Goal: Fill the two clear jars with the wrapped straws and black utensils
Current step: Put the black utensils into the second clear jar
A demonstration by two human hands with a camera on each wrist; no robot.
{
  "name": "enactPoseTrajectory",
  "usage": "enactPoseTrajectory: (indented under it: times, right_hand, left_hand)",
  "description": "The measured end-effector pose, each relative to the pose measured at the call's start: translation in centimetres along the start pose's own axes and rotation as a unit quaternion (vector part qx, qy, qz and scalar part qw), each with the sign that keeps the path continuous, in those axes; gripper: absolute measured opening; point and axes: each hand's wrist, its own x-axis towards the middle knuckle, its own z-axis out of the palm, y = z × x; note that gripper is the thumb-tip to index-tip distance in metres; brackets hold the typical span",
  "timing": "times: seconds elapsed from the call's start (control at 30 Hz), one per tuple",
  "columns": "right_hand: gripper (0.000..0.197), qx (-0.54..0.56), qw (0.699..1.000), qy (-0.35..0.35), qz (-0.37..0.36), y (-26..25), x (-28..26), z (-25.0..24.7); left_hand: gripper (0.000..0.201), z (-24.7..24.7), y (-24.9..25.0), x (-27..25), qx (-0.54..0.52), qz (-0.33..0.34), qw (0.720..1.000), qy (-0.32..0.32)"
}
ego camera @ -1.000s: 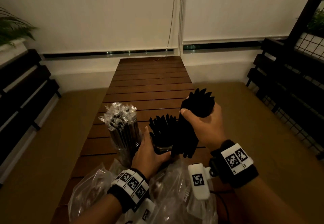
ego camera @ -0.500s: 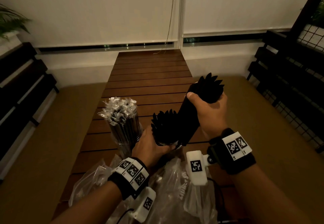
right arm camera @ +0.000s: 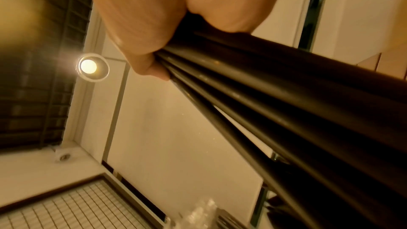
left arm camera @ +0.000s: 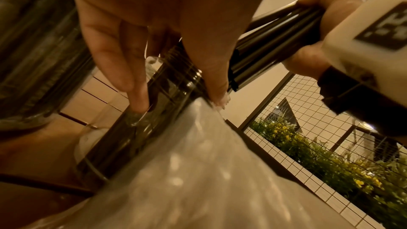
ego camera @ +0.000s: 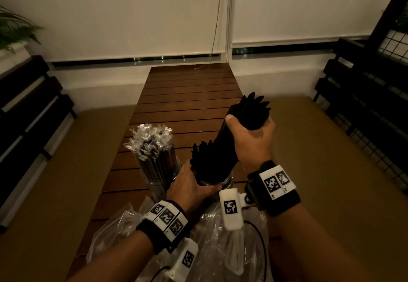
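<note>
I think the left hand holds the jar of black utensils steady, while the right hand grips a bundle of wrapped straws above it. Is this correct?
Not quite. The right hand grips a bundle of black utensils, not wrapped straws; the head view shows this. The wrapped straws stand in the other jar, to the left. The rest is correct: the left hand holds the jar of black utensils.

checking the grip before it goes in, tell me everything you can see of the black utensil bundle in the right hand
The black utensil bundle is a tight sheaf of long, smooth, glossy black handles, plastic by the look. The right hand grips it near the pointed, fanned top ends. It tilts, its lower end at the mouth of the clear jar, which the left hand holds.
</note>
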Motion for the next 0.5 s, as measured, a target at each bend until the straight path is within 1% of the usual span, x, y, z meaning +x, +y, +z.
enactPoseTrajectory:
  times: [0.07, 0.17, 0.27, 0.33, 0.5]
  right_hand:
    - [0.026, -0.010, 1.000, -0.007, -0.003, 0.31, -0.30, 0.04]
    - [0.023, -0.016, 1.000, 0.004, -0.019, 0.14, -0.13, -0.13]
    - [0.031, -0.025, 0.999, 0.008, -0.044, -0.13, 0.08, -0.17]
    - [0.027, -0.032, 0.998, 0.000, -0.048, -0.16, 0.05, -0.14]
    - [0.032, -0.039, 0.997, -0.022, -0.063, 0.13, -0.17, 0.00]
  left_hand:
    - [0.088, 0.04, 0.02, -0.10, 0.004, -0.002, 1.000, 0.001]
    - [0.086, 0.10, 0.15, -0.26, 0.000, -0.002, 1.000, 0.006]
    - [0.086, 0.22, 0.12, -0.40, -0.007, -0.009, 1.000, 0.010]
    - [0.086, 0.31, 0.05, -0.43, -0.017, -0.008, 1.000, 0.012]
    - [0.087, 0.25, 0.34, -0.44, -0.007, -0.010, 1.000, 0.005]
